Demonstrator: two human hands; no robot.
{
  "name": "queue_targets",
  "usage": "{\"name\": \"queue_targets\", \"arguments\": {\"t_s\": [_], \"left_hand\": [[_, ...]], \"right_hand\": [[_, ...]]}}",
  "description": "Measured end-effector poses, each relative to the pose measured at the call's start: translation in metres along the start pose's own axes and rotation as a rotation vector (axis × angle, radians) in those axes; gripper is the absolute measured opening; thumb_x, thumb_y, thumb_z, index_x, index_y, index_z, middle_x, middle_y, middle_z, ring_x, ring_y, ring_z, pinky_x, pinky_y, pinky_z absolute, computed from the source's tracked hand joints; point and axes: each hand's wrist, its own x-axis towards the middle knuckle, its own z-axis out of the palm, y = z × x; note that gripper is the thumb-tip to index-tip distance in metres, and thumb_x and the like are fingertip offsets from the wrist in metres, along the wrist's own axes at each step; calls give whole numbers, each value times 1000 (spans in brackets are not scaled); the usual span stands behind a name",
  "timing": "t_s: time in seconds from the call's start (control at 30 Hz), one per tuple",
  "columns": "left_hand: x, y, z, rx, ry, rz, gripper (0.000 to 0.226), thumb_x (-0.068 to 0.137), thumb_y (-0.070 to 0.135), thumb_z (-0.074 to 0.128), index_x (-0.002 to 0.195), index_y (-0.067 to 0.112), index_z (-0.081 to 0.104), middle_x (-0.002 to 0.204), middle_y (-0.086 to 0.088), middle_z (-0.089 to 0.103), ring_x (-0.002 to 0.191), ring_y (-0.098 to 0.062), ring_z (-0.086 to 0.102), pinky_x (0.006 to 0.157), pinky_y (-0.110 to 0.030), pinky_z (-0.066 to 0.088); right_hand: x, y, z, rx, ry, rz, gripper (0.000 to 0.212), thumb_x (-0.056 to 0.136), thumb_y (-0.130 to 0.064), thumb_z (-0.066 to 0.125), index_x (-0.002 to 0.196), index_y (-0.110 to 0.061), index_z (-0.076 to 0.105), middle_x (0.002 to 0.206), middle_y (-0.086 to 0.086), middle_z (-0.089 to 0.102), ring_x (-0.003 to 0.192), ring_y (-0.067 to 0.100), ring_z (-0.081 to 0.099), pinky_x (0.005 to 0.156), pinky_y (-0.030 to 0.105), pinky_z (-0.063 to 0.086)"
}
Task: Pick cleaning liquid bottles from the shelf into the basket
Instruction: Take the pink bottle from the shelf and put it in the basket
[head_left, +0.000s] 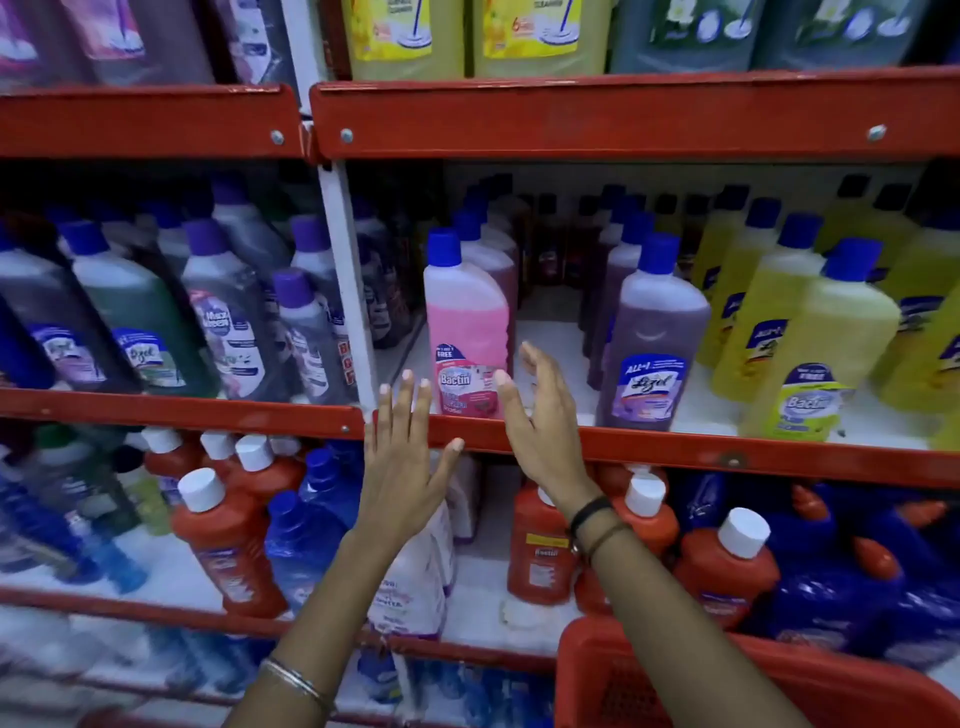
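A pink cleaning liquid bottle (466, 317) with a blue cap stands upright at the front of the middle shelf (675, 447). My left hand (402, 457) is raised flat with fingers spread, just left of and below the bottle. My right hand (535, 410) is open just right of the bottle, its fingers near the label. Neither hand holds anything. The red basket (597, 670) sits at the bottom right, under my right forearm.
A purple bottle (649, 338) and yellow bottles (826, 343) stand right of the pink one. Dark bottles (140, 312) fill the left bay past a white upright (345, 280). Red-orange bottles (228, 545) and blue bottles (831, 587) crowd the shelf below.
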Motion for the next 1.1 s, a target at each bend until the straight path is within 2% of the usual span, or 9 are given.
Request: {"name": "queue_targets", "arguments": {"t_s": [0.07,0.13,0.3,0.43,0.5,0.6,0.7,0.93,1.1], "left_hand": [[2,-8,3,91,-71,-27,74,89,63,22,147,23,-1,156,-1,-4,140,-20,-16,109,-51,-7],[1,-16,9,163,-132,-9,76,88,67,18,148,24,0,156,-1,-5,140,-23,-16,107,-51,-10],[4,-29,16,203,-192,25,77,86,68,17,147,24,-1,156,-2,-5,140,-25,-16,105,-50,-13],[4,-33,17,220,-200,64,77,87,68,18,147,22,3,156,-9,6,141,-31,-4,108,-53,0],[5,-33,17,223,-202,74,80,87,69,17,148,19,5,155,-11,7,140,-34,-2,109,-54,4],[10,-27,18,195,-205,80,84,86,70,21,147,17,-2,156,-11,-1,140,-31,-11,109,-48,-5],[15,-22,19,194,-208,72,88,85,71,21,147,16,-7,155,-9,-9,139,-28,-19,108,-46,-12],[15,-25,20,227,-207,98,84,86,70,18,147,18,-5,155,-10,-5,140,-30,-14,109,-47,-8],[12,-29,20,223,-220,126,82,87,66,25,147,18,-3,155,-11,-4,140,-28,-13,109,-46,-7]], "right_hand": [[14,-3,11,110,-27,63,61,87,-44,59,136,-16,37,137,6,49,124,15,48,105,40,42],[30,-6,17,195,-83,127,66,79,-40,69,133,-18,38,130,4,55,116,15,56,99,41,48],[55,1,19,281,-176,181,53,71,-17,79,112,-23,47,109,4,66,99,20,66,88,47,55],[58,-1,16,338,-115,143,47,74,-9,77,109,-19,48,101,-4,65,91,12,66,76,26,57],[58,-6,16,313,-52,75,46,76,-16,76,110,-20,45,105,-3,62,93,11,65,74,23,56],[56,-8,20,178,-24,3,54,75,-34,75,116,-26,42,118,-1,58,103,13,61,82,36,56],[53,-4,23,116,8,-9,63,73,-41,73,123,-29,37,124,0,53,108,16,58,85,40,55],[50,-1,27,83,0,79,64,64,-42,80,114,-20,47,111,4,61,99,22,62,78,43,58],[40,-13,26,-93,191,-42,62,66,-41,80,114,-20,46,106,0,61,93,24,60,68,37,51]]}}
